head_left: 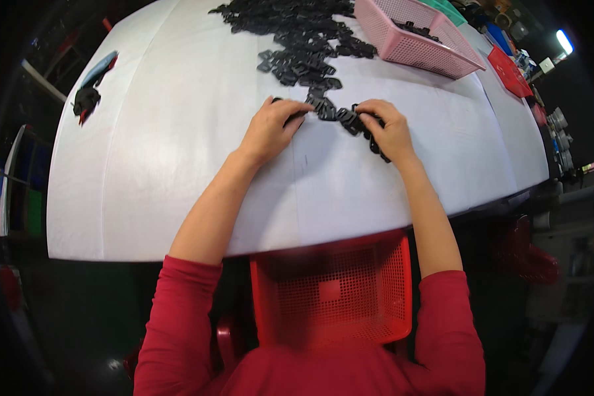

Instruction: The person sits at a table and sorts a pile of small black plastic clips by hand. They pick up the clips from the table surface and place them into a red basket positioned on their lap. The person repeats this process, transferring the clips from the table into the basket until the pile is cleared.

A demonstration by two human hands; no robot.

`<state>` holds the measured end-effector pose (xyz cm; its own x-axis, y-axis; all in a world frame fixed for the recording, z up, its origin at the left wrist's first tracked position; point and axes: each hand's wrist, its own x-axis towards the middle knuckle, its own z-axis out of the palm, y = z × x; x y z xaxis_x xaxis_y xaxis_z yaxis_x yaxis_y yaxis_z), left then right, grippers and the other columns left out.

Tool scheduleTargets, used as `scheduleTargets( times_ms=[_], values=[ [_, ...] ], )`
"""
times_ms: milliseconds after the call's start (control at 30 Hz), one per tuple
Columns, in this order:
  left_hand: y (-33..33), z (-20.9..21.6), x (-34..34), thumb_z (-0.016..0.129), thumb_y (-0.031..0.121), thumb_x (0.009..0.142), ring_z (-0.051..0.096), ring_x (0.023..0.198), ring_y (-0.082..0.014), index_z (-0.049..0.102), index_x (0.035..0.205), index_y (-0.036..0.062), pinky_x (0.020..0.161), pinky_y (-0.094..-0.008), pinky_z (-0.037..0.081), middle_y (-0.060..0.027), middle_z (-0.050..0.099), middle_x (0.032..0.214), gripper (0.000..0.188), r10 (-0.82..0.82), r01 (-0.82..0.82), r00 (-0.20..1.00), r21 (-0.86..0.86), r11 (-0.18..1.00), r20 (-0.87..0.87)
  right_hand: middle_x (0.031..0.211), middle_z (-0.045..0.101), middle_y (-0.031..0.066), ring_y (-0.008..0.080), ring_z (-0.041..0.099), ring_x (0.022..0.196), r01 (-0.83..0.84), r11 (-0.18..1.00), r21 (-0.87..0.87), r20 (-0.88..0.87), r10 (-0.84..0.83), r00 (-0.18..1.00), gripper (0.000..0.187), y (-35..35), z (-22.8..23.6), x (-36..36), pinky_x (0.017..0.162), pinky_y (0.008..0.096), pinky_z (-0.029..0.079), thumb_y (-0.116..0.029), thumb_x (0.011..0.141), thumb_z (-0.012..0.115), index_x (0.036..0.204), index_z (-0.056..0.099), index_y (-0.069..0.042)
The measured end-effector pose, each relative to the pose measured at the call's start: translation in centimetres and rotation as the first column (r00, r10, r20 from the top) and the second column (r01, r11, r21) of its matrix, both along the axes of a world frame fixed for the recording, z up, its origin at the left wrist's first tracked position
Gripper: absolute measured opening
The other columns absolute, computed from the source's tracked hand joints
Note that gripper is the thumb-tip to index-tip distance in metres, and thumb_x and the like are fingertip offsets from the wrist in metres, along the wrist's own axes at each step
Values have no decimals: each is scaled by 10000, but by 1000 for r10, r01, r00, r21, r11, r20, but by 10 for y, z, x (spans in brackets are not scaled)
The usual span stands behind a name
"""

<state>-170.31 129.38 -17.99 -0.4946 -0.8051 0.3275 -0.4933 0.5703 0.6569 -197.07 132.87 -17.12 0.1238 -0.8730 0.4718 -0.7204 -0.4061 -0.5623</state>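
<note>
Small black slotted plastic pieces, buckle-like in shape, trail down the white table from a large pile (pixel 297 30) toward my hands. My left hand (pixel 269 129) is closed at the left of the trail's near end, with dark pieces (pixel 297 117) showing under its curled fingers. On the other side, my right hand (pixel 391 131) pinches at a short string of the same pieces (pixel 348 120). More of them (pixel 375 146) lie under and beside its palm. Between both hands, a small cluster (pixel 323 107) rests on the tabletop. The fingers partly hide what each hand grips.
A pink basket (pixel 435 63) holding some black pieces stands at the far right, near a red tray (pixel 509 71). Below the table's front edge, a red basket (pixel 331 290) sits by my body. A dark cloth-like item (pixel 86 100) lies at the left edge.
</note>
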Motion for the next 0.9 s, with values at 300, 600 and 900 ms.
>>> scheduleTargets(
  times_ms=[300, 600, 900],
  values=[
    [8, 16, 0, 524, 21, 845, 518, 1226, -218, 634, 1165, 169, 1135, -599, 169, -42, 620, 1219, 369, 179, -178, 984, -212, 961, -15, 992, 678, 76, 260, 610, 1003, 5, 994, -107, -129, -19, 991, 138, 27, 7, 6, 922, 393, 459, -116, 820, 671, 946, 702, -69],
    [-3, 2, -59, 630, 206, 880, 505, 1263, -191, 651, 1182, 177, 1118, -633, 193, -10, 654, 1179, 304, 97, 106, 904, -438, 893, 416, 888, 663, 26, 205, 600, 970, -101, 949, -299, -374, -19, 927, 94, 50, 5, 29, 1031, 479, 374, -158, 815, 664, 880, 693, -97],
    [61, 11, -48, 644, 227, 880, 525, 1170, -224, 668, 1135, 101, 1047, -538, 335, -29, 622, 1172, 285, 194, 22, 928, -566, 824, 318, 910, 679, 42, 243, 599, 901, -89, 996, -23, -79, 87, 993, 106, 55, 11, 3, 848, 388, 442, -138, 814, 679, 894, 701, -73]
  ],
)
